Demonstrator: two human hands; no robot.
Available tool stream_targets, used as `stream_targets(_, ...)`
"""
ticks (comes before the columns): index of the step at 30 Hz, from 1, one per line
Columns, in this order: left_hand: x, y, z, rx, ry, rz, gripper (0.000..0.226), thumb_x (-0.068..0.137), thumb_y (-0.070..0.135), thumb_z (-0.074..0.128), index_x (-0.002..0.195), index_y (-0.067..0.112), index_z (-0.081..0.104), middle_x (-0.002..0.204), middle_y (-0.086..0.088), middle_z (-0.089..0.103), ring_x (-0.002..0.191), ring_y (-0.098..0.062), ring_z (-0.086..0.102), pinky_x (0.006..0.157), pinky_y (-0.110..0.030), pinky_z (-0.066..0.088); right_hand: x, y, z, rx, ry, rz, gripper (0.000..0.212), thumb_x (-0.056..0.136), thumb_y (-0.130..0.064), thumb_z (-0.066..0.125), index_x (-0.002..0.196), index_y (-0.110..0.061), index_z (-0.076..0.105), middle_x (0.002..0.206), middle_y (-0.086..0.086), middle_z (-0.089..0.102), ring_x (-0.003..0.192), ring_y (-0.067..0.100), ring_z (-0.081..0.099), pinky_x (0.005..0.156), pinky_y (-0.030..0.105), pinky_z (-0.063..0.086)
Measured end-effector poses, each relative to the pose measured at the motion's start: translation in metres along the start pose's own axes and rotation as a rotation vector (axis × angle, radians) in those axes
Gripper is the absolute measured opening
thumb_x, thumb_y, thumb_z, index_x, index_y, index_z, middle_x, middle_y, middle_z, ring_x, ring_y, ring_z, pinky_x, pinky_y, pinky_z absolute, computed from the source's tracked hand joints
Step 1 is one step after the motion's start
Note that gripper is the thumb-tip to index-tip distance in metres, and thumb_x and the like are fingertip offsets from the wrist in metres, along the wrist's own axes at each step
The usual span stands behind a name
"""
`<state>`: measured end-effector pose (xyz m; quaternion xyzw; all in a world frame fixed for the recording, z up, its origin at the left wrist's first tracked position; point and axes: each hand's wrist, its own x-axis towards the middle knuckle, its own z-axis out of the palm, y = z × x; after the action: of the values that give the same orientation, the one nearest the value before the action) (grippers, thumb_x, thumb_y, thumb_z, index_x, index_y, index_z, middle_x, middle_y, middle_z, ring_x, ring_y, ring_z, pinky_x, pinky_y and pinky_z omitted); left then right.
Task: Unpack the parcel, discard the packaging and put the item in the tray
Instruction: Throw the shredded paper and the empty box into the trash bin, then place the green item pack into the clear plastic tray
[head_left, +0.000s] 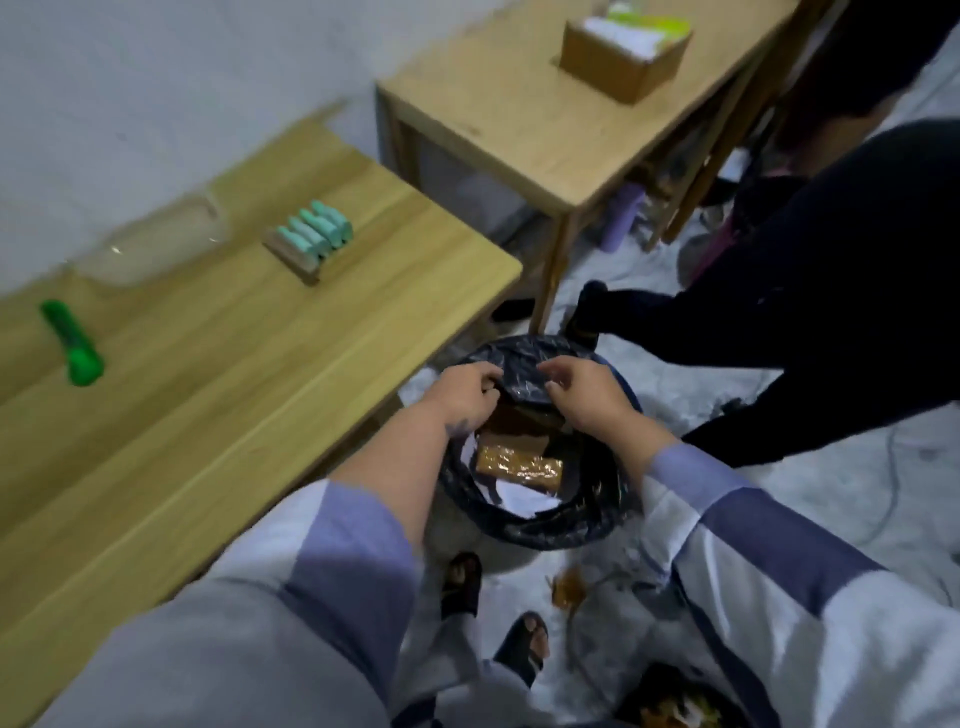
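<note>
Beside the wooden table (218, 395), our left hand (462, 397) and right hand (587, 395) pinch the bin's dark liner (524, 353) over discarded packaging (519, 465); the item (311, 236), probably light and rigid, awaits a side grasp on the table.

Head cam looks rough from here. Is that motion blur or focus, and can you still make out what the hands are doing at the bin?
Head view: dim, wide-angle bending at the edges; the clear tray and green cutter on the table are smeared, more like motion blur. Both hands, left hand and right hand, read well enough, pinching the black bin liner; fingertip detail is soft.
</note>
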<state>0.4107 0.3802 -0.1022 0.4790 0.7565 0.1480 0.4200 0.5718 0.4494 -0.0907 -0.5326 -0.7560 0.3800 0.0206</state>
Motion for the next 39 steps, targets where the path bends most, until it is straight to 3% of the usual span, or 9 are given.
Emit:
stream_targets(7, -0.05, -0.023, -0.085, -0.025, 0.213, -0.05, 0.036, 0.097, 0.019, 0.046, 0.133, 0.015, 0.053, 0.119, -0.007, 0.061, 0.107, -0.025, 0.058, 0.082, -0.025, 0.041, 0.006, -0.094, -0.003, -0.068, -0.051, -0.187, 0.033, 0.092, -0.016, 0.049, 0.123, -0.019, 0.06, 0.119, 0.01, 0.065, 0.097, 0.025, 0.061, 0.077, 0.026, 0.042)
stream_targets(13, -0.061, -0.08, -0.153, -0.025, 0.363, -0.165, 0.04, 0.094, 0.02, 0.054, 0.134, 0.016, 0.052, 0.132, -0.008, 0.058, 0.121, -0.023, 0.054, 0.097, -0.026, 0.039, 0.039, -0.171, 0.024, -0.152, -0.094, -0.279, 0.032, 0.093, -0.018, 0.051, 0.124, -0.022, 0.059, 0.128, 0.009, 0.059, 0.107, 0.026, 0.059, 0.077, 0.027, 0.043)
stream_targets(21, -0.013, -0.132, -0.222, -0.068, 0.466, -0.189, 0.041, 0.092, 0.02, 0.057, 0.133, 0.019, 0.053, 0.136, -0.006, 0.055, 0.12, -0.023, 0.055, 0.1, -0.028, 0.04, 0.114, -0.245, 0.057, -0.223, -0.015, -0.283, 0.037, 0.088, -0.022, 0.057, 0.125, -0.022, 0.059, 0.129, 0.011, 0.058, 0.114, 0.029, 0.056, 0.093, 0.033, 0.043)
stream_targets(27, 0.005, -0.165, -0.238, 0.051, 0.67, -0.203, 0.039, 0.093, 0.023, 0.056, 0.131, 0.024, 0.052, 0.139, -0.001, 0.046, 0.126, -0.023, 0.045, 0.102, -0.036, 0.041, 0.15, -0.263, 0.084, -0.285, -0.054, -0.17, 0.071, 0.079, -0.051, 0.065, 0.141, -0.031, 0.036, 0.151, 0.012, 0.024, 0.134, 0.039, 0.028, 0.106, 0.044, 0.034)
stream_targets(30, 0.007, -0.181, -0.25, 0.139, 0.853, -0.25, 0.042, 0.092, 0.025, 0.058, 0.133, 0.023, 0.05, 0.139, 0.0, 0.044, 0.127, -0.023, 0.038, 0.099, -0.041, 0.04, 0.16, -0.267, 0.098, -0.354, -0.071, -0.174, 0.083, 0.073, -0.061, 0.065, 0.142, -0.034, 0.028, 0.155, 0.009, 0.013, 0.133, 0.042, 0.027, 0.104, 0.048, 0.036)
stream_targets(35, 0.013, -0.202, -0.277, 0.096, 1.059, -0.478, 0.062, 0.086, 0.04, 0.064, 0.139, 0.021, 0.04, 0.145, -0.007, 0.033, 0.129, -0.032, 0.031, 0.103, -0.048, 0.036, 0.178, -0.272, 0.112, -0.472, -0.021, -0.229, 0.076, 0.071, -0.062, 0.065, 0.135, -0.033, 0.036, 0.14, 0.011, 0.03, 0.121, 0.036, 0.037, 0.098, 0.044, 0.041)
stream_targets(39, 0.028, -0.225, -0.294, -0.152, 0.992, -0.64, 0.09, 0.084, 0.052, 0.062, 0.151, 0.013, 0.016, 0.156, -0.012, 0.019, 0.141, -0.035, 0.02, 0.113, -0.048, 0.027, 0.193, -0.272, 0.111, -0.432, -0.006, -0.28, 0.07, 0.072, -0.048, 0.069, 0.133, -0.031, 0.041, 0.131, 0.01, 0.038, 0.119, 0.031, 0.038, 0.096, 0.04, 0.042)
